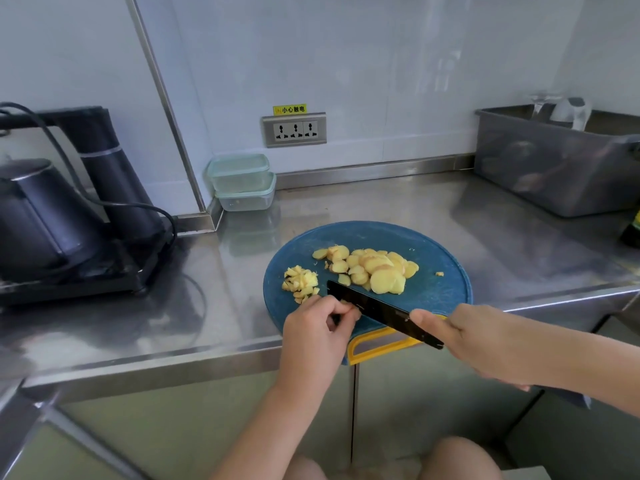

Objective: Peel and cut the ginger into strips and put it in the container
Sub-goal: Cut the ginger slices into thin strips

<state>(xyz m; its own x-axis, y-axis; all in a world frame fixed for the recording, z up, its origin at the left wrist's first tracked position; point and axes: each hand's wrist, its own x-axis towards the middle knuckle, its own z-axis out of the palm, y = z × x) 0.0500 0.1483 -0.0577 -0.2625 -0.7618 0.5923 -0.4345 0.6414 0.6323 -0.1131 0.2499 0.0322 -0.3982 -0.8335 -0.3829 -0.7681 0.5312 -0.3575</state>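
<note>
Ginger slices (372, 270) lie in an overlapping heap across the middle of a round blue cutting board (433, 296), pale yellow and flat. The heap's long axis runs left to right, with the biggest slice at its near edge. A smaller pile of cut ginger strips (299, 282) sits apart on the board's left side. The board rests on a stainless steel counter (346, 209), and its yellow handle (374, 344) points back toward the person and hangs over the front edge. Behind it rises a pale wall with a triple socket (294, 129) under a small yellow label (289, 109). Two clear containers (242, 181) with pale green lids are stacked in the back corner, well away from the board. To the left stands a dark kettle (38, 216) on a black base with a trailing cord. To the right are a grey plastic bin (554, 168) against the wall and a dark bottle (632, 230) at the frame's edge. Cabinet doors show below the counter. The right hand (474, 344) is wrapped around the handle of a black knife (374, 308), one finger lying forward along the blade. The knife's long axis runs from near right to far left, its tip aimed at the gap between the two heaps. The left hand (317, 327) has its fingers curled down beside the blade, pinching a ginger bit (346, 302) that is mostly hidden under the fingertips.
</note>
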